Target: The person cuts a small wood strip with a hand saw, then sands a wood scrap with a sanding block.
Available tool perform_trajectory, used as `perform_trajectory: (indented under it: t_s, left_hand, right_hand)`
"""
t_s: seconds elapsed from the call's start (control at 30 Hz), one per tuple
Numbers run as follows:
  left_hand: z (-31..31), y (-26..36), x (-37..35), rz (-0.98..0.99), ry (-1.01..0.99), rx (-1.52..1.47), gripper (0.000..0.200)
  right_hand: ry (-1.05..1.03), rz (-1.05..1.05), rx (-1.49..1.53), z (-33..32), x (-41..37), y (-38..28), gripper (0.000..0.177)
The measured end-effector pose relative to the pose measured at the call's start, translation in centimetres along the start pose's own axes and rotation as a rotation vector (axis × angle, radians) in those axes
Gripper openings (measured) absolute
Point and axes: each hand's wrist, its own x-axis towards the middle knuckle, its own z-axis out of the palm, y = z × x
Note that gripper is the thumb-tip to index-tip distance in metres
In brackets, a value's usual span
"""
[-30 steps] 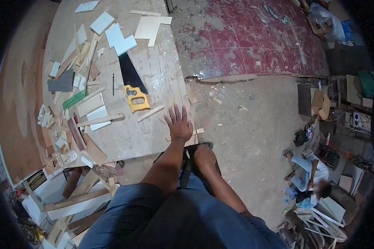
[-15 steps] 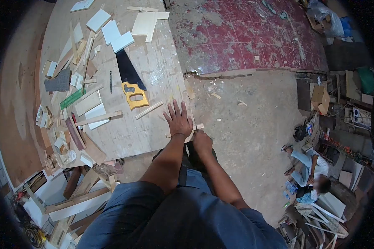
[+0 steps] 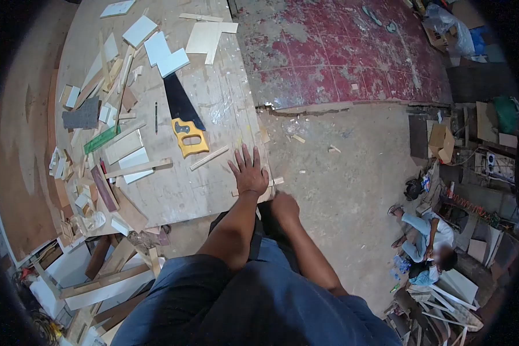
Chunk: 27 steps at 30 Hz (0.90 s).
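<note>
Wood strip [image 3: 279, 181] lies at the near edge of the table [image 3: 179, 199], under L hand [image 3: 251, 177], long axis approx 9 to 3 o'clock, R end tipped slightly twd 2. L hand is flat w/ fingers spread, not gripping; R hand [image 3: 285, 207], nearer the R end, has that end at approx 12 o'clock, looks curled, but can't tell how closed or what's in it.

this is a workshop for wood. a saw [image 3: 185, 118] lies on the big tabletop [image 3: 181, 199], with lots of cut bits of wood [image 3: 121, 147] around it. more planks [image 3: 106, 285] are piled below, and small scraps [image 3: 299, 139] lie on the dusty floor [image 3: 340, 190].
</note>
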Motion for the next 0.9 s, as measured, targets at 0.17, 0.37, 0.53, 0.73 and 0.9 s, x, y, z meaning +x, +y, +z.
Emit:
perform_trajectory:
  t_s: [0.17,0.37,0.53,0.73,0.9]
  left_hand:
    - [0.6,-0.2,-0.6,0.001,0.001,-0.012,0.078]
    - [-0.3,-0.1,0.5,-0.008,-0.021,-0.027,0.077]
    - [-0.1,-0.1,0.0,-0.024,-0.021,0.017,0.077]
    - [-0.9,0.1,0.2,-0.061,-0.119,0.035,0.077]
    - [-0.6,0.0,0.2,-0.047,-0.091,0.024,0.077]
  right_hand:
    - [0.064,-0.04,0.039,1.6,1.1,0.8,0.036]
    - [-0.005,0.024,-0.06,1.2,-0.4,1.3,0.033]
    - [-0.024,0.049,-0.009,1.5,0.9,-0.1,0.029]
    - [-0.02,0.006,-0.055,0.6,-0.8,0.9,0.031]
    - [0.046,0.03,0.001,1.9,2.4,-0.5,0.032]
